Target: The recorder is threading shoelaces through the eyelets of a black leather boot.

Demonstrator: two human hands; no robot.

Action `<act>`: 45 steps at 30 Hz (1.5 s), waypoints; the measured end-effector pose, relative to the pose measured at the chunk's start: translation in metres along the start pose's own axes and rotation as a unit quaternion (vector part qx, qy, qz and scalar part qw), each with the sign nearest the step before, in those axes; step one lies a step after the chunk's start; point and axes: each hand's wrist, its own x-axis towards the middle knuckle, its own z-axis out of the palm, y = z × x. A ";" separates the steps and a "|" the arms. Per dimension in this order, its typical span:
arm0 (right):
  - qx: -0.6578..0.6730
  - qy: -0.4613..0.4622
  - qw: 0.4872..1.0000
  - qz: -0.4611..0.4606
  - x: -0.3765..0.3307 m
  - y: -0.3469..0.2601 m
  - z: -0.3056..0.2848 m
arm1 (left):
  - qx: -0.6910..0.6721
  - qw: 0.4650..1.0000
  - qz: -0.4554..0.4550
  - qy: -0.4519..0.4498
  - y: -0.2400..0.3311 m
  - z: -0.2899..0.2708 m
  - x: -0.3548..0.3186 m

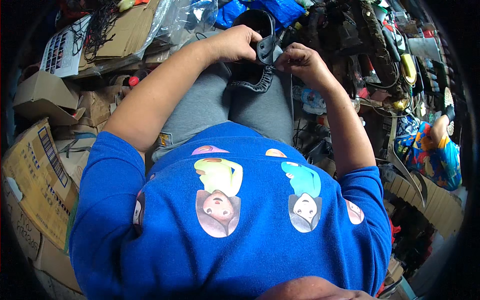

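A black leather piece (264, 50) with two round metal studs and a gathered, puckered edge (260, 86) lies over my grey-trousered knees. It looks like a shoe, but its full shape is unclear. An open black loop (255, 21) shows at its far end. My left hand (235, 44) grips the studded part, thumb on the near side and fingers at its left edge. On the other side, my right hand (301, 61) is closed, thumb and fingertips pinched close by the right edge. Whatever sits between those right fingertips is too small to make out.
Cardboard boxes (47, 97) and a large printed carton (40, 180) crowd my left. Flattened cardboard (120, 37) and clear plastic bags lie beyond. To my right are cluttered tools, a curved blade (407, 172), a plastic bottle (312, 99) and another person's bright clothing (432, 157).
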 end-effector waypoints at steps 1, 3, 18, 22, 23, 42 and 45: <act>0.000 -0.001 1.000 -0.001 0.000 0.000 0.002 | 0.000 1.000 0.000 0.001 -0.004 0.001 0.001; 0.072 -0.007 0.997 0.032 -0.001 -0.002 0.007 | -0.112 0.992 -0.059 -0.002 -0.004 0.003 -0.001; -0.080 0.129 0.987 -0.049 -0.033 -0.023 0.029 | -0.022 0.984 0.045 -0.173 0.007 -0.010 -0.006; -0.209 0.091 0.973 -0.047 -0.032 -0.043 0.023 | 0.010 0.983 0.043 -0.176 0.012 -0.011 -0.007; -0.287 0.073 0.954 -0.047 -0.030 -0.050 0.021 | 0.037 0.982 0.051 -0.177 0.013 -0.011 -0.006; -0.314 -0.025 0.948 -0.057 -0.002 -0.063 0.014 | 0.198 0.978 0.027 -0.059 0.026 -0.010 0.007; -0.145 0.046 0.988 -0.008 -0.003 -0.033 0.028 | 0.292 0.952 0.068 0.064 0.022 0.000 0.004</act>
